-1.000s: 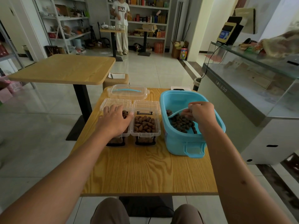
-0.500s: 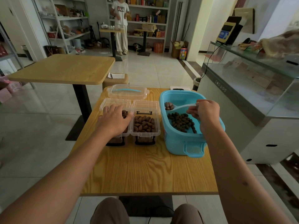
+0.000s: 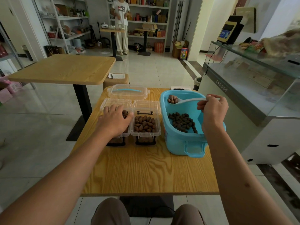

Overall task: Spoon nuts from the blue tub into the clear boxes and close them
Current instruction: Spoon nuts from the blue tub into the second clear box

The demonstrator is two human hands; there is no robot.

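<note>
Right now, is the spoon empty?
No, the white spoon in the right hand carries a small heap of brown nuts above the blue tub.

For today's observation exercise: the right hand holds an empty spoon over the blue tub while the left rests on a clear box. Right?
Not quite. The head view shows the spoon loaded with nuts. The right hand does hold it over the blue tub, and the left hand rests on a clear box.

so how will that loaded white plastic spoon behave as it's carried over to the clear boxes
The white plastic spoon probably stays stiff; its handle looks straight under load. The brown nuts heaped in its shallow bowl could roll off if tilted. The right hand pinches the handle's far end, so wobble seems likely.
</note>
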